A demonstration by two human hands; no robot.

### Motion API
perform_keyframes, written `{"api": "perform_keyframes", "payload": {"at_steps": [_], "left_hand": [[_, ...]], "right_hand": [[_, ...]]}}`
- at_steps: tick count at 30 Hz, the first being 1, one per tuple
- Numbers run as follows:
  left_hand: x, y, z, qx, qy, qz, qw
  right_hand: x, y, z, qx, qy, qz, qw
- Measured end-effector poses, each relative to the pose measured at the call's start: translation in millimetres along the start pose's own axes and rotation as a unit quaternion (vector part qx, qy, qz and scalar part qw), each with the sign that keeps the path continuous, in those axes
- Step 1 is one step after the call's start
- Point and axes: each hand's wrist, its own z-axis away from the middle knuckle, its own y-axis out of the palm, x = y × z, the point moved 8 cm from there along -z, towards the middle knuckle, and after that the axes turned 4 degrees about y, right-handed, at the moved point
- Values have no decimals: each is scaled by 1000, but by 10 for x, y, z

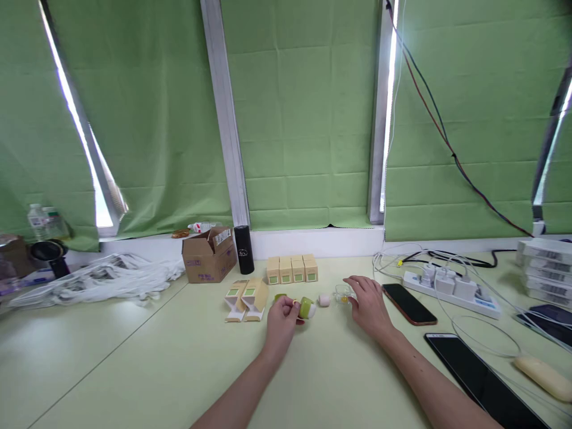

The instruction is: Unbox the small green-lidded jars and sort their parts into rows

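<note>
Green curtains (304, 119) hang behind our bench (134, 369). Over it our left hand (280, 322) grips a green-and-white bottle (306, 308); our right hand (370, 302), apart, has parted fingers at a clear container (342, 292).

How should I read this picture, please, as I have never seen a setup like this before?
There is no machine here: the hands are a person's own, bare, seen from a camera worn on the head that looks forward and down. The left hand holds a small green-and-white container. The right hand is at a small clear container; whether it grips it, I cannot tell. Between them sits a small whitish piece. Also on the table are four small cartons, two opened cartons, a cardboard box, a smartphone and a power strip.
</note>
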Motion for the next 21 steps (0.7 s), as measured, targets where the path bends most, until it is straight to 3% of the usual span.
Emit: {"api": "perform_keyframes", "payload": {"at_steps": [4,11,15,21], "left_hand": [[-47,49,4,18,-15,43,999],[-111,102,61,41,-27,71,996],[-119,142,89,61,-25,68,996],[-178,207,136,98,-18,61,993]], "right_hand": [[448,-159,42,-37,-122,-60,990],[1145,-290,195,-15,-230,-105,967],[1260,-311,228,-11,-256,-121,959],[1174,-342,208,-16,-225,-214,951]]}}
